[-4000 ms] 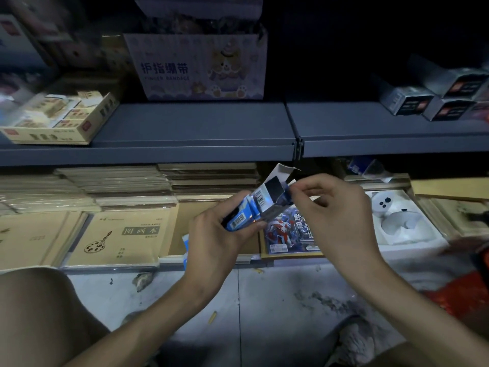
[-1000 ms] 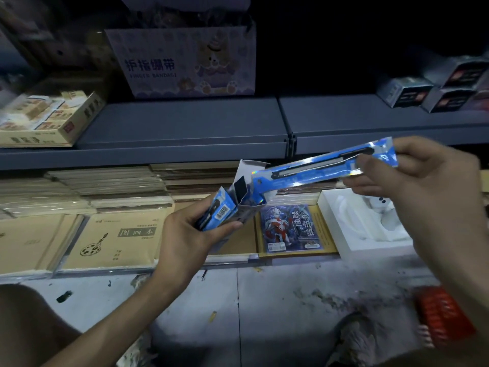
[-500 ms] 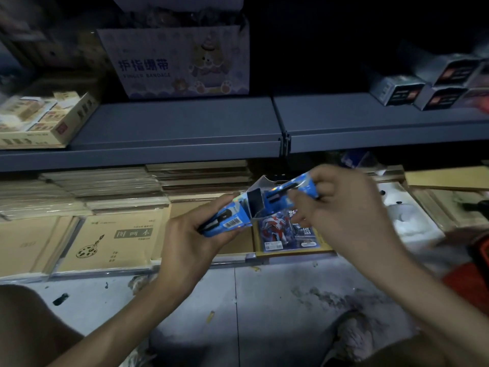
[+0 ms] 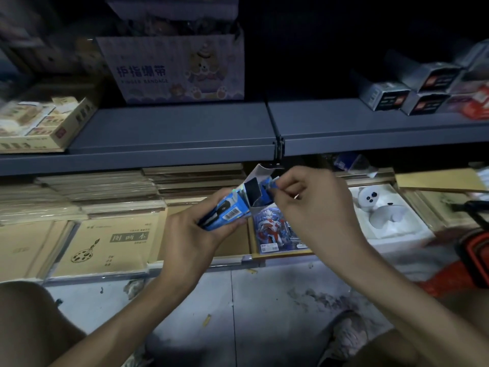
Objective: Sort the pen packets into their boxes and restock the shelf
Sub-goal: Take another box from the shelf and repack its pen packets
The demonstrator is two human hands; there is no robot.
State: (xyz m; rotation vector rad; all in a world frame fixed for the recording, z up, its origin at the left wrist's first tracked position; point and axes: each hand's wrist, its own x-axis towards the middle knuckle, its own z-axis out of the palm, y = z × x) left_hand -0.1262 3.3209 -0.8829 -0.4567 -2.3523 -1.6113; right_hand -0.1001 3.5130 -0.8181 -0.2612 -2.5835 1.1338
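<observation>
Right, the left hand (image 4: 190, 234) is wrapped round the blue box (image 4: 227, 211), fingers curled under it, thumb on top and barcode facing up. The box tilts up and to the right, open end high, with its white flap (image 4: 260, 170) standing clear at the mouth. The right hand (image 4: 315, 207) is at that mouth, thumb and forefinger pinched together on the blue end of a packet (image 4: 270, 184). The packet sits almost wholly inside the box; only that end shows.

Both hands work in mid-air, in front of the lower row and above the floor (image 4: 238, 300). Behind them is a hero card pack (image 4: 275, 231), partly hidden by the right wrist. To the left lie brown sketchbooks (image 4: 105, 242), to the right a white toy (image 4: 370, 198) in a foam tray (image 4: 412, 234).

Up on the grey shelf (image 4: 172, 128) a finger-bandage carton (image 4: 174, 70) stands at the back. A yellow carton (image 4: 53, 128) sits at the left and grey cartons (image 4: 423, 88) are stacked at the right. A red basket (image 4: 473, 250) is at the right edge, blurred.
</observation>
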